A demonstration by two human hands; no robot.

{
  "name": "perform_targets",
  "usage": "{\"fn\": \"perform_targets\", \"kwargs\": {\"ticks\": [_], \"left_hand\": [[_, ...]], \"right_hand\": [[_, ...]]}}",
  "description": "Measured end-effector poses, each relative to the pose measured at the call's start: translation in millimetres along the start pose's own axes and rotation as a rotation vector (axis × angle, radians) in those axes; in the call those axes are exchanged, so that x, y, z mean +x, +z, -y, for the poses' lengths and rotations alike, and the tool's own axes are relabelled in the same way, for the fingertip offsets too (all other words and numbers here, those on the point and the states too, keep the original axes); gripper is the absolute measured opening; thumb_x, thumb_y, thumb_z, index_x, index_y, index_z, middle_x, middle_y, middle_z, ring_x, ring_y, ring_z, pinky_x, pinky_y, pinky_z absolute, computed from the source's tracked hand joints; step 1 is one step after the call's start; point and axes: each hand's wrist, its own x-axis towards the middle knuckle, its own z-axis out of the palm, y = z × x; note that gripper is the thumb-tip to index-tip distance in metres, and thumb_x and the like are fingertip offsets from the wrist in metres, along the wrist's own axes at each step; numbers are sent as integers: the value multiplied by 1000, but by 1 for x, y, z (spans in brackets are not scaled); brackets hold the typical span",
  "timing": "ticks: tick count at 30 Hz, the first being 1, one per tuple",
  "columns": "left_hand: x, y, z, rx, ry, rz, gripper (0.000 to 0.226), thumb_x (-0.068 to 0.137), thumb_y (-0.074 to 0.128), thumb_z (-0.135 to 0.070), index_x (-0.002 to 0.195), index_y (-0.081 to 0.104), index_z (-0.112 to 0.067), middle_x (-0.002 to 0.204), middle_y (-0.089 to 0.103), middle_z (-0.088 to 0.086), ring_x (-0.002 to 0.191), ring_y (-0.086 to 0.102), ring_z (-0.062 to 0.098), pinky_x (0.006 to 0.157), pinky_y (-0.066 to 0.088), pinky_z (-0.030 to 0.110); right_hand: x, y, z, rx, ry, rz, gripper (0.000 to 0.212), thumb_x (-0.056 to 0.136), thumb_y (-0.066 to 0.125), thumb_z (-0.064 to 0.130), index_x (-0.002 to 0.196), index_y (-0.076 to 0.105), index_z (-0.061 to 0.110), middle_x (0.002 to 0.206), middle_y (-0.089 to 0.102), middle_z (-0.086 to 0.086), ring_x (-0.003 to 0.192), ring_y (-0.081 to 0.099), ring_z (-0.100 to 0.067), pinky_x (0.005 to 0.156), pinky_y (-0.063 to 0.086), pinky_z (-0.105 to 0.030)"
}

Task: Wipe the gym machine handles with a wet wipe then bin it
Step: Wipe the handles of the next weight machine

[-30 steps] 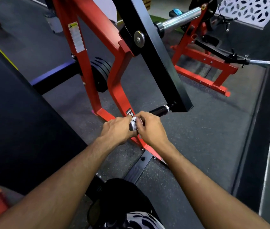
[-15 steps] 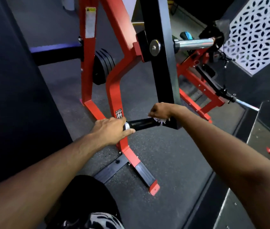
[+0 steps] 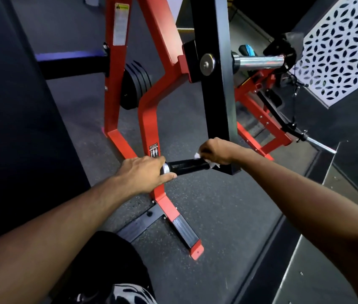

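A person looks down along both bare forearms at a red and black gym machine on a dark rubber floor. A short black handle [image 3: 186, 166] juts to the left from the foot of a black upright arm [image 3: 217, 84]. The left hand [image 3: 143, 176] closes loosely round the handle's silver end cap [image 3: 165, 168], thumb below and fingers above, steadying it. The right hand [image 3: 215, 152] is clamped round the far-right end of the handle where it meets the upright, with a white wipe [image 3: 197, 155] bunched inside the grip; small tufts of wipe poke out above and below the fingers. The wipe sits entirely under the right hand, touching the handle, well apart from the left hand, with bare black grip between the two. The likely risks, as I judge them: the wad is small and crumpled, so a stroke along the handle could miss part of its round, especially the underside; a loose tuft could snag at the joint with the upright and tear; and the part under the left hand would stay unwiped unless that hand lets go. No bin is in view. A chrome bar [image 3: 259, 61] and a white patterned screen [image 3: 344, 49] lie at the far right.
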Motion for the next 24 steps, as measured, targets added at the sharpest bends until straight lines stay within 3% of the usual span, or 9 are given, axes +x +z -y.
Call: {"fn": "perform_targets", "kwargs": {"ticks": [5, 9, 11, 14, 17, 22, 24], "left_hand": [[1, 0, 0, 6, 13, -6, 54, 96, 38, -74, 112, 52, -24, 117, 69, 7, 109, 66, 32, 81, 48, 40], [2, 2, 2, -12, 9, -10, 52, 95, 39, -75, 109, 51, -26, 114, 69, 6, 107, 66, 32, 78, 45, 39], [2, 3, 3, -16, 14, -9, 52, 95, 38, -75, 108, 50, -27, 114, 69, 5, 107, 67, 32, 76, 42, 38], [4, 5, 4, -21, 21, -10, 52, 95, 39, -75, 107, 50, -27, 113, 69, 6, 107, 67, 33, 76, 42, 39], [6, 5, 5, -23, 25, -16, 50, 94, 40, -76, 104, 50, -28, 112, 69, 5, 106, 67, 32, 75, 41, 38], [8, 8, 6, -41, 11, -12, 51, 93, 42, -76, 108, 51, -28, 114, 69, 4, 107, 66, 32, 74, 39, 37], [9, 8, 6, -55, -1, -14, 53, 90, 45, -78, 108, 54, -29, 114, 69, 4, 107, 66, 32, 74, 40, 36]], "right_hand": [[17, 5, 9, 17, 71, 15, 24, 96, 54, 19, 105, 76, 13, 100, 74, -11, 89, 69, -28, 73, 48, -31], [6, 0, 18, 58, -52, -8, 18, 98, 56, 22, 89, 71, 18, 80, 69, 5, 72, 64, -15, 68, 47, -29], [-3, 2, 10, 82, -37, -23, 24, 100, 56, 25, 80, 67, 18, 73, 68, 5, 66, 65, -15, 64, 50, -30], [0, 7, 11, 42, 83, -44, 25, 99, 54, 24, 86, 71, 12, 79, 70, -5, 75, 69, -28, 63, 45, -30], [14, 8, 29, -10, 116, -31, 25, 96, 52, 18, 96, 72, 3, 92, 73, -17, 84, 70, -33, 69, 52, -34], [4, 0, 28, 76, -63, -10, 19, 97, 56, 22, 82, 66, 16, 77, 68, 0, 69, 63, -17, 66, 48, -31], [0, 2, 24, 90, -53, -24, 20, 98, 57, 24, 83, 67, 18, 76, 69, 2, 68, 65, -15, 69, 53, -33]]}}
